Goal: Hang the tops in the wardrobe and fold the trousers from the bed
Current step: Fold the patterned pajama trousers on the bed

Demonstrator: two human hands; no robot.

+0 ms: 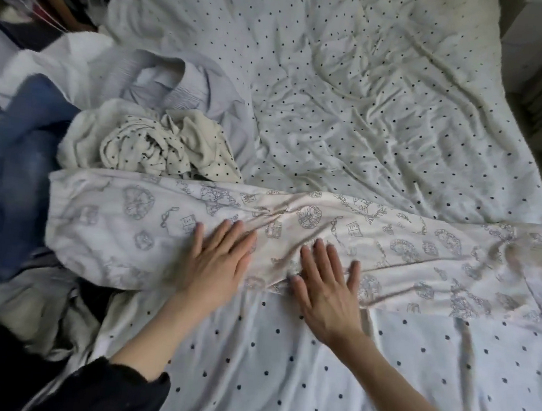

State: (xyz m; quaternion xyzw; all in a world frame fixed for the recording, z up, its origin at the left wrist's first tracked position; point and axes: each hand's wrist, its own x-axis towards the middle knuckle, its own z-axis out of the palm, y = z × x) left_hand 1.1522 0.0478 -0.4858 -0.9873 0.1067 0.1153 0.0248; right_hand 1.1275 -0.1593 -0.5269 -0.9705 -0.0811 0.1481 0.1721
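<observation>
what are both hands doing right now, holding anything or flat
Left hand: open, fingers straight, pressing flat on the printed trousers.
Right hand: open, fingers spread, also flat on the trousers, holding nothing.

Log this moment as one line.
step: smoothing trousers | left hand: flat on printed trousers | right hand: flat on trousers | trousers: laid across dotted sheet | clothes pile: left of trousers, unsorted

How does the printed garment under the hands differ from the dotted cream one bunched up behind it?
The printed trousers lie stretched out flat across the bed; the dotted cream garment sits crumpled in a heap. The trousers carry grey line drawings, the heap small dark dots. Both hands, left and right, press flat on the trousers; nothing touches the heap. Both are pale fabric.
</observation>
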